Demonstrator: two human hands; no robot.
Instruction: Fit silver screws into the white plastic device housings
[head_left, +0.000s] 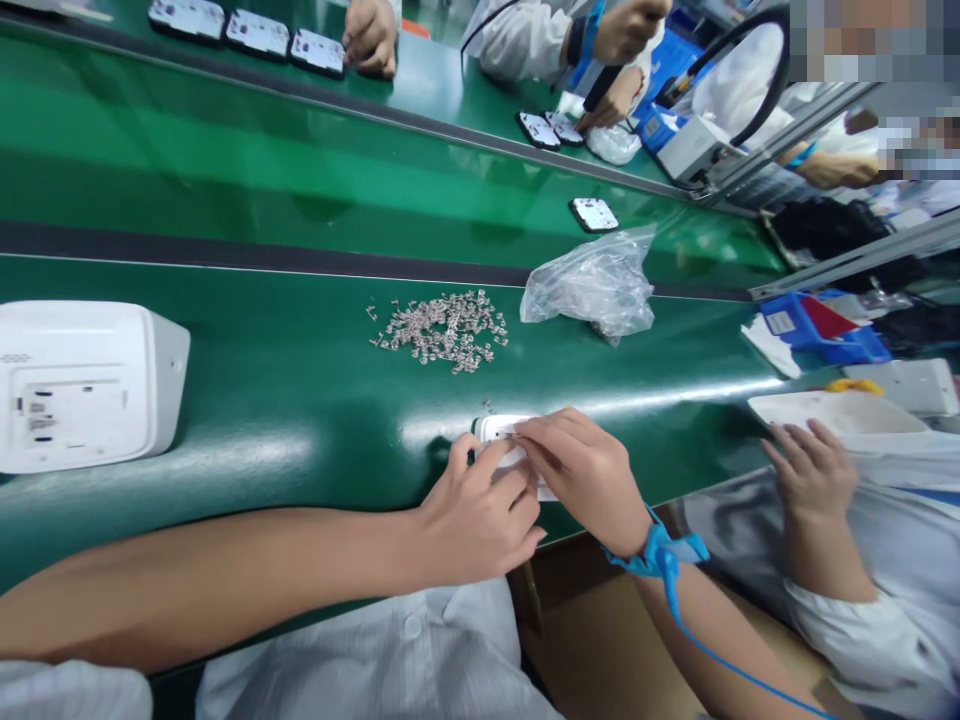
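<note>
A white plastic housing (495,427) lies at the front edge of the green bench, partly covered by both hands. My left hand (484,510) rests on it with bent fingers, thumb and index finger at its near left side. My right hand (585,470), wearing a blue wrist strap, has its fingers pinched together over the housing's top; whatever they hold is too small to name. Beyond the hands lies a pile of small clear parts (446,330), with a loose one (487,406) just behind the housing.
White housings (82,385) stand at the left. A clear plastic bag (592,285) lies right of the pile. Behind it, a strip carries a black-and-white unit (595,214). Co-workers' hands are across the bench and at the right, near a white tray (840,412) and blue bins (810,325).
</note>
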